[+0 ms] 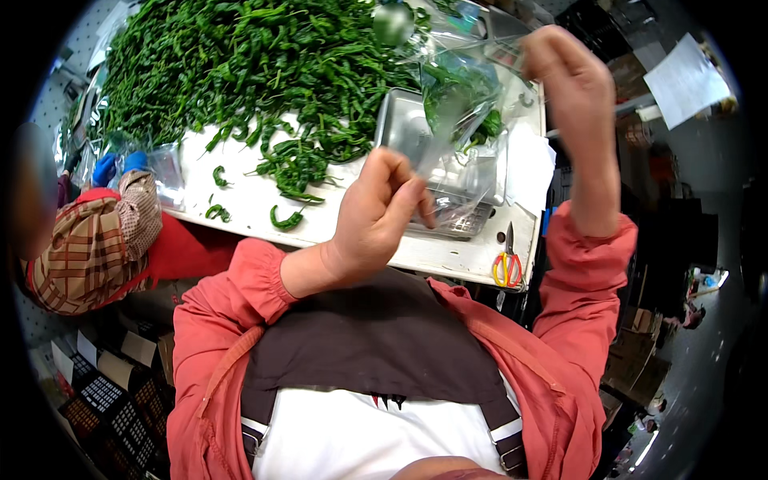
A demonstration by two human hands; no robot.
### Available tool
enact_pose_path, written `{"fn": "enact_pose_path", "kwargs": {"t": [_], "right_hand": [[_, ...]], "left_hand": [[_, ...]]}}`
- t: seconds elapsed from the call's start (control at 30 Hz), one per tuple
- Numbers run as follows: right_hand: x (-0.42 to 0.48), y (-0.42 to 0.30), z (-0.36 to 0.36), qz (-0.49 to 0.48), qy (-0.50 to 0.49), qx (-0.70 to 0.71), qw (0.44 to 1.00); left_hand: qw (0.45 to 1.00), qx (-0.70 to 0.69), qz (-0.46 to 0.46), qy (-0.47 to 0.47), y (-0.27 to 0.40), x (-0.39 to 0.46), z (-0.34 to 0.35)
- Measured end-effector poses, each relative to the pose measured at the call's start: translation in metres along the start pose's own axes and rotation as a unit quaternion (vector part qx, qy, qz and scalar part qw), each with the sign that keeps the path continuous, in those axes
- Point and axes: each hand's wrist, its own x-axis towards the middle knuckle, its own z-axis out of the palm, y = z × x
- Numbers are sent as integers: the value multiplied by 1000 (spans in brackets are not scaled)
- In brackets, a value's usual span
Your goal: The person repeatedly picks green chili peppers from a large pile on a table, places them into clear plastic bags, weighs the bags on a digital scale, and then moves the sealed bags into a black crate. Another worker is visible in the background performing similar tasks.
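Note:
A clear plastic bag (462, 96) with green peppers in it hangs over a steel tray (402, 117) on a kitchen scale. My left hand (381, 210) has its fingers closed on a lower part of the clear plastic, in front of the scale. Up at the right, my right hand (567, 66) is blurred and pinches the bag's upper corner. A large heap of green peppers (258, 66) covers the back of the white table, with a few loose peppers (287, 219) near the front edge. Scissors with red and yellow handles (507, 267) lie at the front right corner.
At the left, a co-worker in blue gloves (105, 170) and a plaid hat stands at the white table (354, 225), near clear bags (165, 174). White paper (531, 168) lies right of the scale. Black crates (117, 390) stand on the floor at lower left.

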Motion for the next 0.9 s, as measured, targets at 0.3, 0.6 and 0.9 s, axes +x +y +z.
{"fn": "enact_pose_path", "kwargs": {"t": [0.3, 0.6, 0.9], "right_hand": [[-214, 77, 124, 1, -47, -111, 993], [-320, 37, 113, 147, -164, 175, 960], [-327, 41, 105, 185, -196, 239, 933]], "left_hand": [[906, 122, -392, -105, -182, -64, -7], [813, 576, 75, 38, -132, -73, 3], [764, 636, 96, -49, -134, -18, 26]]}}
